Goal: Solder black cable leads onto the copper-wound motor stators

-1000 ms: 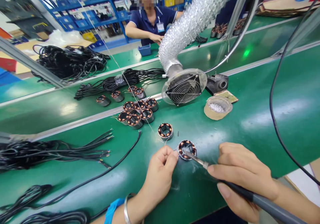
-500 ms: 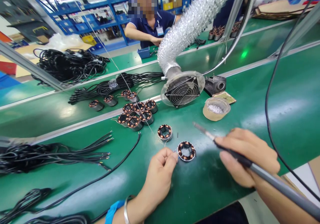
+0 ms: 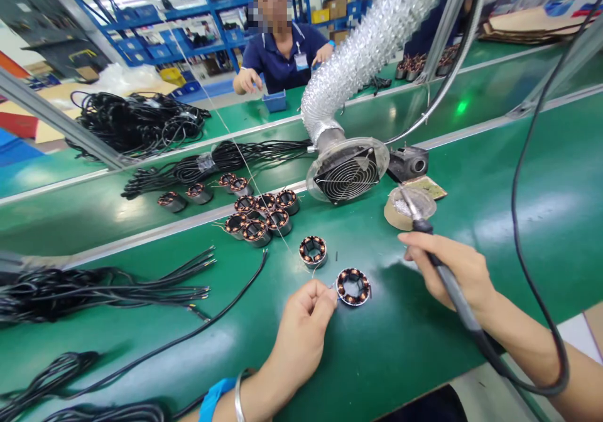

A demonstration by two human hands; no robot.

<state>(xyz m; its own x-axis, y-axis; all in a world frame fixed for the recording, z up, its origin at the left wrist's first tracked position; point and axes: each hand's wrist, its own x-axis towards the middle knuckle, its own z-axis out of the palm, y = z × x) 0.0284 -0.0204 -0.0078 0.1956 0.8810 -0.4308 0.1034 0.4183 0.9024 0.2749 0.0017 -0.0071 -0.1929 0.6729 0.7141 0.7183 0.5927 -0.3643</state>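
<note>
My right hand [image 3: 452, 268] grips a soldering iron [image 3: 440, 265] by its dark handle. The iron's tip points up and away, over a round tan tub [image 3: 398, 216] of silvery material. Pinched together, the fingers of my left hand [image 3: 308, 312] hold thin wires [image 3: 333, 287] at the left edge of a copper-wound stator [image 3: 353, 286]. That stator lies on the green bench with its ring of coils facing up. A second stator [image 3: 313, 251] stands just behind it, and a short dark piece [image 3: 336, 256] lies beside that one.
Several more stators [image 3: 255, 230] are grouped behind, left of a fume extractor [image 3: 348, 171] with a foil duct. Black cables [image 3: 141, 296] spread over the left side. An iron stand [image 3: 409, 161] is behind the tub. Across the bench, a co-worker [image 3: 287, 51] has hands near a blue bin [image 3: 274, 100].
My right hand has swung the soldering iron up to the tub, its tip now at the silvery material. My left hand stays at the stator. The co-worker's hands have moved apart.
</note>
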